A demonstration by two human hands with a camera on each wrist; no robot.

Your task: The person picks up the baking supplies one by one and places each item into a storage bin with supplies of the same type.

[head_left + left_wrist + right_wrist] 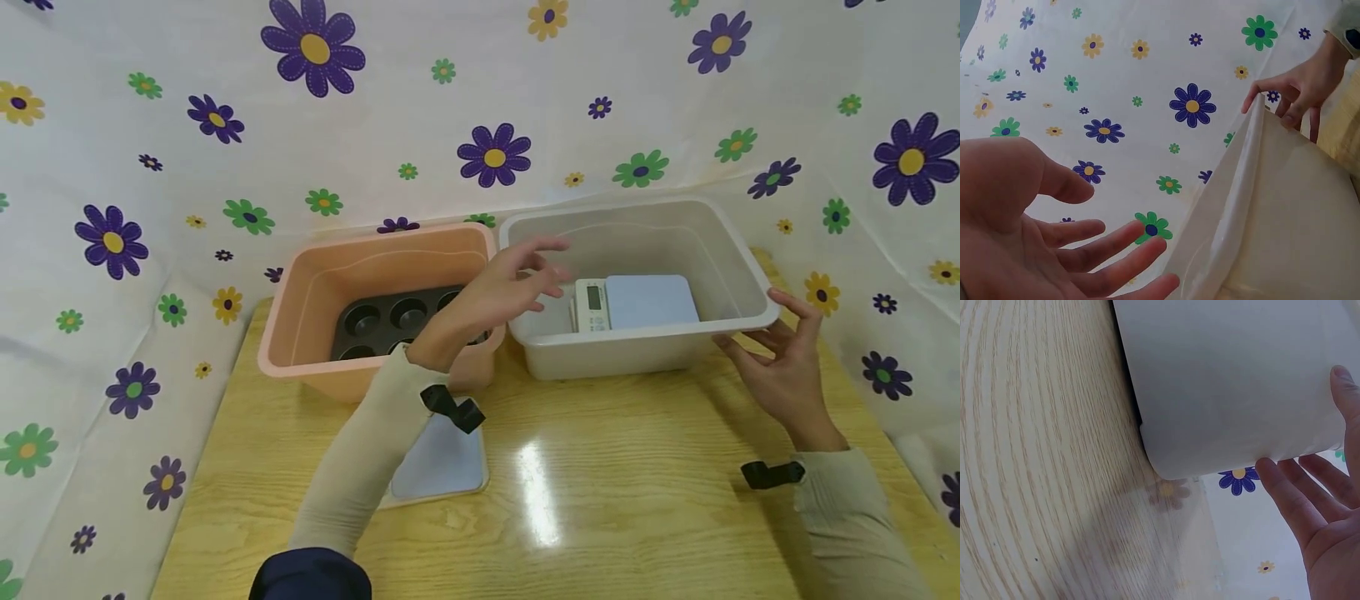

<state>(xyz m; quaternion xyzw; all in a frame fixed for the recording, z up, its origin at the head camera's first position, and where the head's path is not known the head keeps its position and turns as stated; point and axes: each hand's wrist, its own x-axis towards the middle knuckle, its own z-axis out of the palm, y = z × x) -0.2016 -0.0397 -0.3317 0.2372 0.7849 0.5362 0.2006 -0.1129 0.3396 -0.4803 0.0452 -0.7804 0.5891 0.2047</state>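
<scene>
My left hand (506, 292) hovers over the near left rim of a white plastic bin (611, 354), its fingers spread and holding nothing; the left wrist view shows the same loose fingers. With my right hand (783, 371) I grip the bin's near right corner, thumb at the front and fingers round the side, as the right wrist view also shows on the bin's wall (1229, 387). Inside the bin lies a kitchen scale (651, 300) with a small display. Left of it, a peach bin (322, 379) holds a dark muffin tin (386, 321), partly hidden by my left arm.
A second flat scale-like item (442, 458) with a pale blue top lies on the wooden table (600, 483), partly under my left forearm in the head view. Flower-printed white cloth (420, 108) rises behind and beside the table. The two bins stand side by side against it.
</scene>
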